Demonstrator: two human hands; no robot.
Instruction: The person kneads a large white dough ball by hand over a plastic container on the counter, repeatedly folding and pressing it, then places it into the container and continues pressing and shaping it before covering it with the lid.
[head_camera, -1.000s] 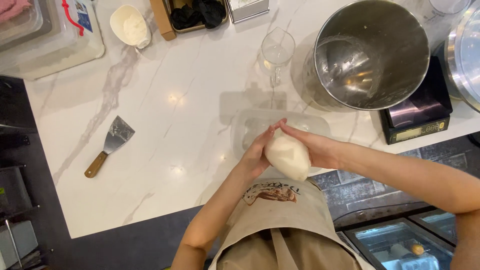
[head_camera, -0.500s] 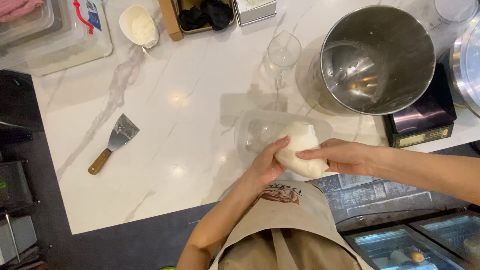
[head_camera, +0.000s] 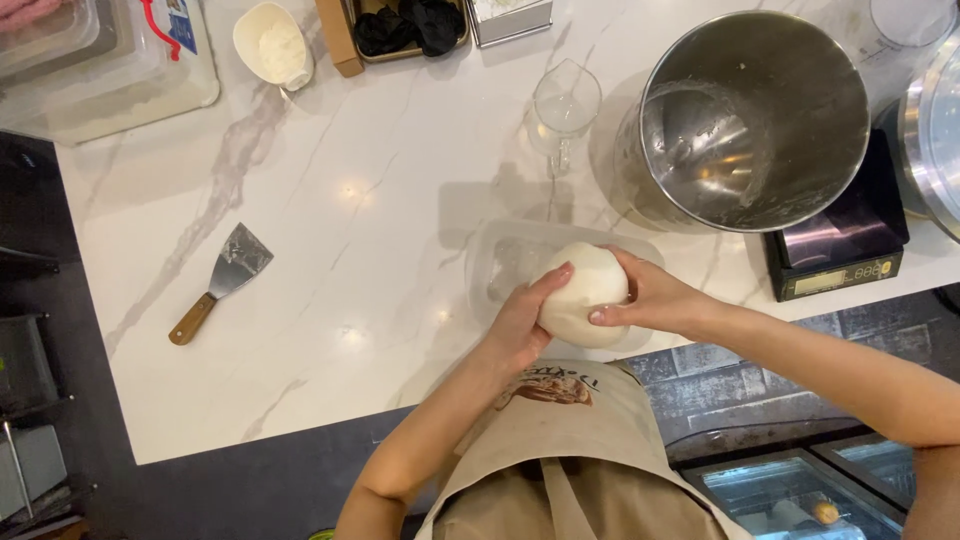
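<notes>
A smooth white ball of dough (head_camera: 582, 292) is held up between both hands, near the front edge of the white marble counter (head_camera: 350, 200). My left hand (head_camera: 522, 325) cups its left side with the thumb on top. My right hand (head_camera: 655, 297) wraps its right side, fingers over the top and front. Right behind the dough lies a clear plastic tub (head_camera: 510, 258), partly hidden by the hands.
A large steel mixing bowl (head_camera: 752, 115) stands at the back right beside a black scale (head_camera: 838, 248). A clear glass measuring cup (head_camera: 563, 105) is behind the tub. A wooden-handled bench scraper (head_camera: 222, 280) lies to the left. A small flour bowl (head_camera: 272, 45) sits far back.
The dough has been turned between the hands and shifted a little toward the tub; the fingers have taken a new hold around it.
</notes>
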